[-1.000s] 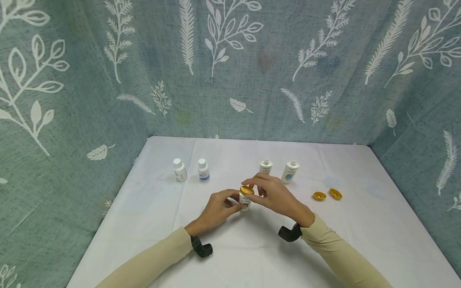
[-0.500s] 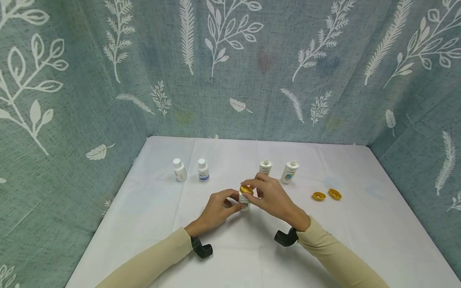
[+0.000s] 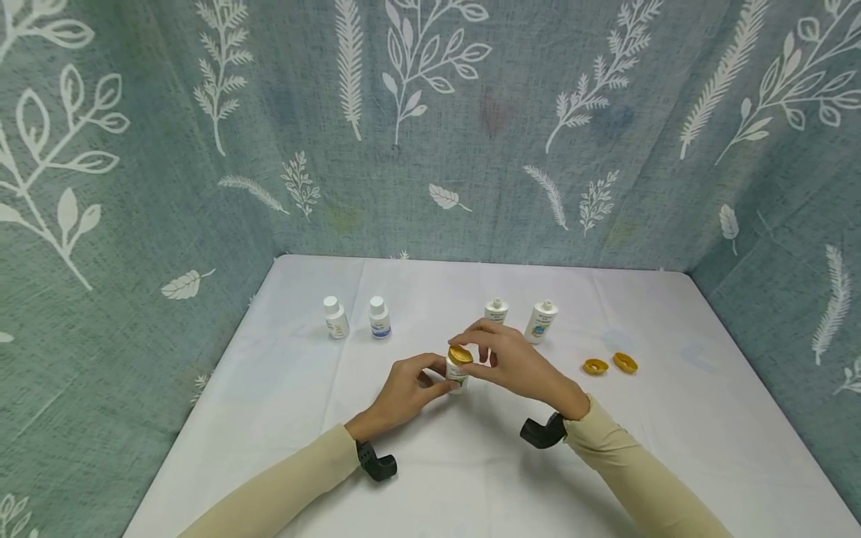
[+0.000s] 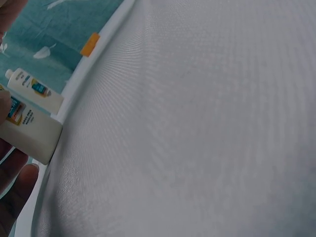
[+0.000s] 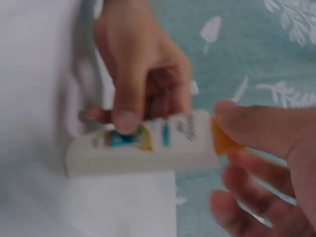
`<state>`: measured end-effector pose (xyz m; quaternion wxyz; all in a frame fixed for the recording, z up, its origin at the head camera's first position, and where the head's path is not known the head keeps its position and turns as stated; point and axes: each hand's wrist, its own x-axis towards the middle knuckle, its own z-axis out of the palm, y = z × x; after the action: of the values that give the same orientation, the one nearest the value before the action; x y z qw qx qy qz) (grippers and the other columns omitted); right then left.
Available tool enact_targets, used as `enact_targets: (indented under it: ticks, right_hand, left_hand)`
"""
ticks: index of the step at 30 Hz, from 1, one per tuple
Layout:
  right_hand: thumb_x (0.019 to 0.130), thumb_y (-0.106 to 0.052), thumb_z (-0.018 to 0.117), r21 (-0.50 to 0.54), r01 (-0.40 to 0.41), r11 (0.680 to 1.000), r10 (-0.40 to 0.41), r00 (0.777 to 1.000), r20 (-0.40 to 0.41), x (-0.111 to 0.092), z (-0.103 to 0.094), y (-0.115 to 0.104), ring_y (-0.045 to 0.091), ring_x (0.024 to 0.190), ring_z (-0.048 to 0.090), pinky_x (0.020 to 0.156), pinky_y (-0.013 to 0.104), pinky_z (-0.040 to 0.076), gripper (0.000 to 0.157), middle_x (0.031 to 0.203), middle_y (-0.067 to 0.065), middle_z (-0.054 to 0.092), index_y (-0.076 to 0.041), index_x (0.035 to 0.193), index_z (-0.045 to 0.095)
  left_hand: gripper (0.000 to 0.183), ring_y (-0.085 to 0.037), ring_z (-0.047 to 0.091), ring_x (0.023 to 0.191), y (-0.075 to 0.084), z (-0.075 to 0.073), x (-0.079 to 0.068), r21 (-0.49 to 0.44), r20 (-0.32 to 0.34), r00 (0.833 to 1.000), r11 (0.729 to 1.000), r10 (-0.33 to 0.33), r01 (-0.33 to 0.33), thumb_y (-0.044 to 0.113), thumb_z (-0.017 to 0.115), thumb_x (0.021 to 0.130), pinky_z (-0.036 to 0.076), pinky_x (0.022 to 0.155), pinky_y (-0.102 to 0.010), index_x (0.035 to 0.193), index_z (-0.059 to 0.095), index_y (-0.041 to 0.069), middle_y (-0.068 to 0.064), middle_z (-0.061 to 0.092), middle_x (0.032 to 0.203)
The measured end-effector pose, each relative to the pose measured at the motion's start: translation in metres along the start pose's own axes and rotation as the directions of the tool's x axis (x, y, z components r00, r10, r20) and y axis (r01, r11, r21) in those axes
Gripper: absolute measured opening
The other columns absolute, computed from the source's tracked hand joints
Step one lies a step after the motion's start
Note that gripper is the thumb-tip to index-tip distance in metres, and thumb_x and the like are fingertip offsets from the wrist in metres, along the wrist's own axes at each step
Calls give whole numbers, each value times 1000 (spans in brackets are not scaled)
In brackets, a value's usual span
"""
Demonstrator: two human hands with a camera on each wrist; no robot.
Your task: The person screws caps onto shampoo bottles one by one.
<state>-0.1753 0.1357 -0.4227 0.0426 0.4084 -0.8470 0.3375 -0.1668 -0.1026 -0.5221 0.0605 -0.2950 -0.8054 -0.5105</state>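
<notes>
**Turning the orange cap (image 3: 461,357) on a white bottle (image 3: 457,376)**

The white bottle is stood upright on the bench (image 3: 430,497), its body clamped between the thumb and fingers of the left hand (image 3: 402,394). The orange cap, at its neck, is pinched by the right hand (image 3: 509,362). The step in hand is judged to be a twist; whether fastening or loosening is meant cannot fairly be told, the right wrist view being blurred. Beyond, a bare-necked bottle (image 3: 541,323) is seen near another (image 3: 496,309); two loose caps (image 3: 595,370) are laid to the right. For the next move, a firm body grip and level turning would be called for.
</notes>
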Motion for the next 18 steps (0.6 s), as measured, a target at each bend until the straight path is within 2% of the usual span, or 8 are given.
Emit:
enact_targets:
  ticks: [2,4,7,14,18]
  right_hand:
    - [91,-15,81,36,8,999,-10,999,54,1,-6,4,10,80,59,61,22,53,41,129,-2,65,-13,130,70]
    - [92,-16,80,61,10,998,-15,997,82,1,-9,7,8,83,60,62,23,54,42,133,-2,65,-13,133,68]
    - [95,-20,77,60,5,998,-10,997,82,2,-9,8,5,83,59,63,23,55,38,125,-4,68,-15,132,69]
    - [92,-19,81,-5,-29,1000,29,999,-38,1,-1,2,7,70,56,58,23,51,30,96,-7,66,-15,121,76]
    - [88,-14,83,-20,-54,998,51,991,-123,1,8,-3,8,64,53,56,22,49,26,90,-7,66,-15,114,78]
  left_hand:
    - [31,-10,71,95,0,0,0,5,0,1000,1000,-2,2,26,84,88,60,72,-28,116,71,17,8,74,107]
    - [30,-10,70,94,0,0,0,7,1,1000,1000,-9,9,27,84,88,60,71,-28,113,71,17,9,74,106]
    - [26,-9,69,95,1,1,1,12,7,1000,1000,-20,20,28,84,88,60,71,-28,110,71,19,11,74,104]
    - [22,-10,69,94,4,2,3,10,3,1000,1000,-20,20,27,84,88,60,70,-29,103,69,20,12,73,101]
    - [21,-11,69,94,5,3,4,9,-7,1000,1000,-17,17,26,85,88,60,69,-31,101,70,20,12,73,99]
